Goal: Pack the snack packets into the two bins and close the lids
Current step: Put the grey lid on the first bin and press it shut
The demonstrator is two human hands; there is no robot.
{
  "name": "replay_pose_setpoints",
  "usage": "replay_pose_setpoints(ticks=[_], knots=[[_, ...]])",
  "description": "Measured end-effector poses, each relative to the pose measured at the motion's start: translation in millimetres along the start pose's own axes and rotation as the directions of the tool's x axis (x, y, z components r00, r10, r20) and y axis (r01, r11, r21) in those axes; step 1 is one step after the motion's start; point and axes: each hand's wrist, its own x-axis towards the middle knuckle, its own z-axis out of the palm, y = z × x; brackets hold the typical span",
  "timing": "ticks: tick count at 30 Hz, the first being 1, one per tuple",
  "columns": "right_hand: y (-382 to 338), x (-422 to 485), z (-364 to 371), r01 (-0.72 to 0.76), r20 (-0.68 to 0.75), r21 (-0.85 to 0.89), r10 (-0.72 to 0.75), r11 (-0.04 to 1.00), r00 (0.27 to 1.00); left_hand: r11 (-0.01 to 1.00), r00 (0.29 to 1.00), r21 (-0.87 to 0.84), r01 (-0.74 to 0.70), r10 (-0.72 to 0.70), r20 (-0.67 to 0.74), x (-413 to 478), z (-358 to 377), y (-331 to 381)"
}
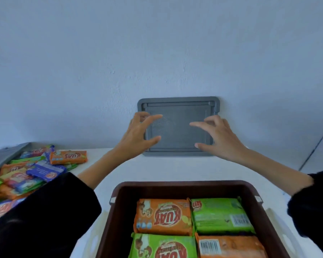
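Nearest to me, the brown bin (186, 187) sits open on the white table (157, 168), its top layer showing 4 packets (163, 216), 2 orange and 2 green, lying flat side by side. It looks full enough to be closed. Beyond it, a grey lid (178, 108) leans upright against the wall at the table's back edge. Both arms reach for it: the left hand (138, 135) is at the lid's left edge, the right hand (215, 135) at its right edge, each with fingers and thumb spread apart. Whether they already touch the lid I cannot tell; neither is clamped on it.

So the step in hand seems to be fetching the lid for this bin. Next, both hands need to pinch its 2 side edges, tip it away from the wall, carry it level over the bin and press it onto the rim.

Off to the left, a loose pile (32, 174) of packets lies unpacked, so a second bin remains to be filled.
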Motion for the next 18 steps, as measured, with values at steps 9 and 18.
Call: replay_pose_setpoints(ticks=[9, 18], knots=[[76, 57, 78, -0.323, -0.071, 0.079, 0.329, 0.943, 0.942, 0.970, 0.969, 0.013, 0.244, -0.243, -0.050, 52, 74, -79], [90, 59, 100, -0.221, -0.193, 0.226, 0.266, 0.949, 0.945, 0.974, 0.972, 0.045, 0.224, -0.219, -0.086, 55, 95, -97]])
